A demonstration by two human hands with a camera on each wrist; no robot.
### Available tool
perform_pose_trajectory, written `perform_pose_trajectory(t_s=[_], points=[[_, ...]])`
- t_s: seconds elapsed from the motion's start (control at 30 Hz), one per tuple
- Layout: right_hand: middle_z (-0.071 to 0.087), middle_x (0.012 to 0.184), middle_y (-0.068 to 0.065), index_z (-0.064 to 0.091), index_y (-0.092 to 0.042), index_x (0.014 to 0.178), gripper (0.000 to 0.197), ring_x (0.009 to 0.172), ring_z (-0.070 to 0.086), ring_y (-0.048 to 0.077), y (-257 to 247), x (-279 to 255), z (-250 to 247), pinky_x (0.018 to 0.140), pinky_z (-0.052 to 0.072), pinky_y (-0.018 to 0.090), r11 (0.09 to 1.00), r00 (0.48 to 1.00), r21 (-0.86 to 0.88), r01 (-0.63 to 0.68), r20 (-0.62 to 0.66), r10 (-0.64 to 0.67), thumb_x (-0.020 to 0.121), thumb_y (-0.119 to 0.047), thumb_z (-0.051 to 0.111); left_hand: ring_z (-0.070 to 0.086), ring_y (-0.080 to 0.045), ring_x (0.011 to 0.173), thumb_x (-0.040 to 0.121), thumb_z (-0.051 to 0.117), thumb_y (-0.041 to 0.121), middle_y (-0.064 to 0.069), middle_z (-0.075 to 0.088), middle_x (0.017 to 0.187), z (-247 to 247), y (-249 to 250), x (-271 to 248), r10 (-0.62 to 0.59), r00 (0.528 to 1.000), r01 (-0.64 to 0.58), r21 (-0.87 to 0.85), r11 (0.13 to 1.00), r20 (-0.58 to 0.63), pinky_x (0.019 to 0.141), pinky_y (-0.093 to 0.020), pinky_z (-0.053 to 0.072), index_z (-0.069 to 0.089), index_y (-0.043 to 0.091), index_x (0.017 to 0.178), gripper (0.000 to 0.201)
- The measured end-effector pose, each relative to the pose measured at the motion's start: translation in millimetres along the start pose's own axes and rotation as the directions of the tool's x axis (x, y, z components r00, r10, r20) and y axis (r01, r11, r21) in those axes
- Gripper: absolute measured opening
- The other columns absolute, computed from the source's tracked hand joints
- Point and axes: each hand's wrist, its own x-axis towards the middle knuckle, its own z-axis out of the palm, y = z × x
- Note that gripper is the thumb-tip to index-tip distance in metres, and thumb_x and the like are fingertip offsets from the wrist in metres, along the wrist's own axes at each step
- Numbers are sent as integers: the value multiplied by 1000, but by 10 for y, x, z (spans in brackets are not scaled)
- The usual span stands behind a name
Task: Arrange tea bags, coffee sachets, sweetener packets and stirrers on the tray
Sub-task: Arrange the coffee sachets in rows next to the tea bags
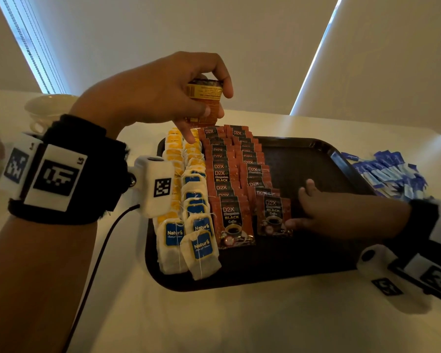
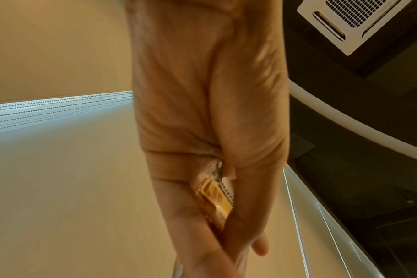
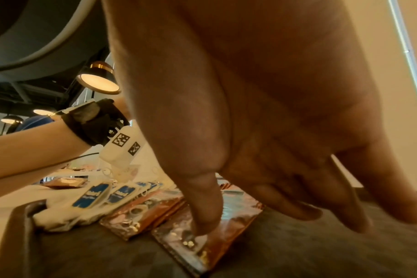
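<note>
A dark tray (image 1: pixel 316 261) holds two rows of white tea bags (image 1: pixel 199 248) with blue labels on its left and two rows of brown D2X coffee sachets (image 1: pixel 232 220) beside them. My left hand (image 1: pixel 168 98) hovers above the tray's far left and grips a small stack of coffee sachets (image 1: pixel 205 98), seen edge-on between its fingers (image 2: pixel 217 199). My right hand (image 1: pixel 323 212) lies low on the tray. Its straight fingers rest there and its thumb presses on the nearest sachet (image 1: pixel 274 215) of the right row (image 3: pixel 209 231).
Blue and white sweetener packets (image 1: pixel 390 174) lie heaped on the table right of the tray. A white cup (image 1: pixel 49 110) stands at the far left. The right half of the tray (image 1: pixel 316 161) is bare. A black cable (image 1: pixel 97 263) hangs from my left wrist.
</note>
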Motion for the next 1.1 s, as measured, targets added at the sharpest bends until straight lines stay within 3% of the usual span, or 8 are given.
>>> perform_pose_trajectory(t_s=[0.13,0.43,0.53,0.67,0.77,0.87,1.0,1.1], points=[[-9,155,22,26,-4,144,64,143,16,28,-110,-112,4,113,20,34,998,998,58,11,62,-14,98,-48,24,69,-4,88,88,59,1,-1,67,101,1,-6,8,-11,1000,11,-11,1000,8,51,-22,56,55,22,110,31],[-18,155,15,-4,-13,149,76,143,17,27,-113,-147,-62,114,19,34,994,998,84,66,7,-67,94,-54,26,71,-15,90,86,61,6,-4,69,103,12,44,-16,-1,999,5,-92,996,40,53,-24,57,55,23,110,30],[19,155,11,16,-17,148,71,131,39,20,-149,-230,-174,102,37,30,960,970,211,186,-196,-145,90,-56,26,71,-16,89,86,61,6,-3,72,100,46,78,-18,5,999,3,-147,989,53,53,-23,56,56,24,112,32],[69,95,-1,57,-27,104,58,91,66,16,-282,-286,-315,77,50,26,577,855,661,481,-499,-141,78,-65,22,72,-15,82,82,65,3,1,74,91,149,117,16,15,998,-2,-202,979,62,53,-27,58,58,16,115,36],[73,93,12,61,-10,110,69,88,70,23,-347,-248,-370,79,55,35,63,909,927,369,-346,-233,88,-64,23,72,-20,79,80,69,4,-6,71,91,230,143,49,74,993,-60,-157,986,88,59,-27,59,64,14,96,19],[71,99,15,60,-2,114,64,93,69,23,-375,-208,-355,83,55,35,-269,889,926,264,-342,-304,93,-56,31,69,-16,91,78,72,3,-4,72,97,301,185,67,181,967,-160,-121,980,181,78,-24,56,69,12,92,17],[71,84,8,64,-4,103,22,72,67,13,-295,-195,-278,64,57,22,-287,882,877,385,-441,-166,95,-10,44,57,-4,116,70,76,34,11,63,122,267,191,49,197,902,-203,-25,979,385,94,-17,47,70,28,104,35],[72,84,7,64,-5,104,20,72,68,13,-184,-194,-183,62,56,20,-160,874,875,457,-475,-103,90,-4,50,54,0,119,79,71,40,14,62,125,146,161,5,201,939,-182,-95,979,280,94,-12,45,67,31,110,33]])
